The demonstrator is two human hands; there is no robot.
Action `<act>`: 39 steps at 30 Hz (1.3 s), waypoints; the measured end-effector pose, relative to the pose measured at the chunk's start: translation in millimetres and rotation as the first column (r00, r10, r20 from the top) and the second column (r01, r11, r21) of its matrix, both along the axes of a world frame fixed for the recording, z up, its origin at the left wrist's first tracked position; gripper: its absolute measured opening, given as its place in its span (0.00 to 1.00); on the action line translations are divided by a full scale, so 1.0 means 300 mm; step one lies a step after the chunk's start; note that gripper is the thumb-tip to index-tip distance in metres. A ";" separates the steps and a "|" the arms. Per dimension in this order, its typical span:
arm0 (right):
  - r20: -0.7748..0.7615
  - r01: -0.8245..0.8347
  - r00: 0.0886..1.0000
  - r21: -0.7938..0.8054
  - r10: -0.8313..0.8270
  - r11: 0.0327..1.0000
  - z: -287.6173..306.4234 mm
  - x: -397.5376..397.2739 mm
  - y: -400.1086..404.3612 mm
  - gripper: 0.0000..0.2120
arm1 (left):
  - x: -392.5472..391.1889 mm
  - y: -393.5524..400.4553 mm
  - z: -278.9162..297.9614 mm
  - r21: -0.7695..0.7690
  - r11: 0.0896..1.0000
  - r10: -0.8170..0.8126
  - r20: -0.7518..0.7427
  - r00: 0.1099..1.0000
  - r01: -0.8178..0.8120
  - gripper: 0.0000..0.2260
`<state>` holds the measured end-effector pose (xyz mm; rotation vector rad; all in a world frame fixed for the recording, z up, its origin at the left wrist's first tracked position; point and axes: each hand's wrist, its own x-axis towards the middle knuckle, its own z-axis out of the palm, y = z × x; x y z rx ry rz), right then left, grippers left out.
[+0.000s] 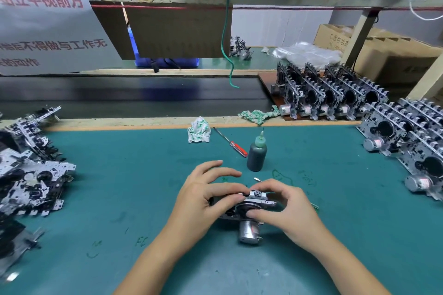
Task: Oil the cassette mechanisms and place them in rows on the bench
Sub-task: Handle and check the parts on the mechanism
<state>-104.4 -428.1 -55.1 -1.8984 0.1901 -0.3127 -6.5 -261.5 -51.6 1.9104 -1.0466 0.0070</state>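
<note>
A metal cassette mechanism (257, 201) with a silver motor (249, 231) hanging below it sits over the green mat (119, 175) in front of me. My left hand (203, 196) grips its left side, fingers over the top. My right hand (285, 206) holds its right side, thumb on the black wheel; a thin tool tip (257, 179) pokes out above that hand. The dark oil bottle (257, 154) with a green nozzle stands upright just behind. A loose pile of mechanisms (31, 170) lies at the left. Mechanisms in rows (335, 96) stand at the right.
A red-handled screwdriver (231, 142) lies left of the bottle. Two crumpled green-and-white rags (199, 130) (257, 115) rest near the wooden edge. More rowed mechanisms (412, 141) crowd the right edge. A black belt (131, 96) runs behind the mat. Cardboard boxes (388, 55) stand far right.
</note>
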 end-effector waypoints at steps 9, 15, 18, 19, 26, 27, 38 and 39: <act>0.066 0.118 0.993 -0.614 -0.099 0.780 -0.024 -0.083 -0.018 0.16 | -0.001 0.002 -0.014 -0.011 1.000 0.002 -0.019 1.000 -0.002 0.10; 0.256 0.241 0.965 -0.791 -0.054 0.562 -0.073 -0.106 -0.016 0.16 | -0.005 0.000 -0.012 -0.027 1.000 0.014 -0.019 1.000 -0.015 0.09; 0.239 0.230 0.969 -0.794 -0.059 0.563 -0.060 -0.108 -0.023 0.15 | -0.009 0.001 -0.011 -0.035 0.999 0.014 -0.013 1.000 -0.014 0.10; 0.233 0.225 0.971 -0.796 -0.058 0.561 -0.055 -0.107 -0.021 0.16 | -0.010 -0.001 -0.009 -0.038 0.999 0.017 -0.012 1.000 -0.018 0.10; 0.163 0.205 0.977 -0.542 -0.137 0.815 0.058 -0.061 -0.008 0.17 | -0.003 0.015 0.027 -0.014 0.998 -0.055 -0.105 0.993 0.054 0.11; 0.147 0.175 0.982 -0.509 -0.115 0.843 0.075 -0.047 -0.005 0.17 | 0.001 0.024 0.032 -0.009 0.999 -0.042 -0.096 0.995 0.041 0.11; 0.171 0.037 0.980 -0.650 0.098 0.759 0.125 0.022 0.012 0.10 | 0.031 0.074 0.089 0.100 0.993 0.028 0.365 0.930 -0.069 0.10; 0.153 0.023 0.984 -0.629 0.095 0.777 0.126 0.022 0.010 0.08 | 0.034 0.068 0.094 0.108 0.992 0.018 0.399 0.917 -0.066 0.10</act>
